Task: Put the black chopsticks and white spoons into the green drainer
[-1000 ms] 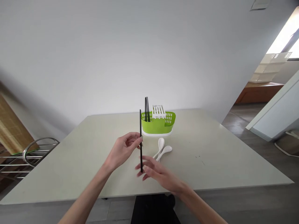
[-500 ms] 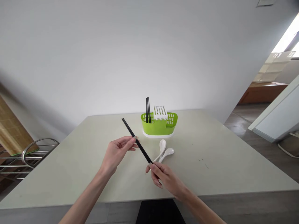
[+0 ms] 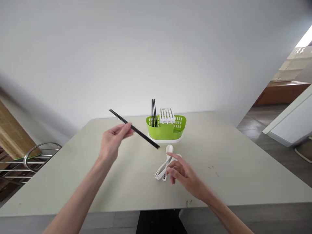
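Note:
My left hand (image 3: 112,141) pinches a pair of black chopsticks (image 3: 146,138) between thumb and fingers, held slantwise above the table. Their thicker ends point right, toward the basket's near side. My right hand (image 3: 187,178) holds nothing; its index finger is stretched out and the others are loosely bent. It hovers over white spoons (image 3: 169,149) that lie crossed on the table, hiding part of them. Behind the hands stands a green cutlery basket (image 3: 162,132) on a white base. More black chopsticks (image 3: 152,112) stand upright in its left compartment.
A white slatted rack (image 3: 167,116) tops the middle of the basket. The pale table (image 3: 73,182) backs onto a white wall (image 3: 156,58). At the left are a metal rack (image 3: 29,165) and a bamboo board (image 3: 17,133).
My right hand has let go of the chopsticks and opened over the spoons. My left hand has carried the chopsticks up and to the left, tilting them flatter.

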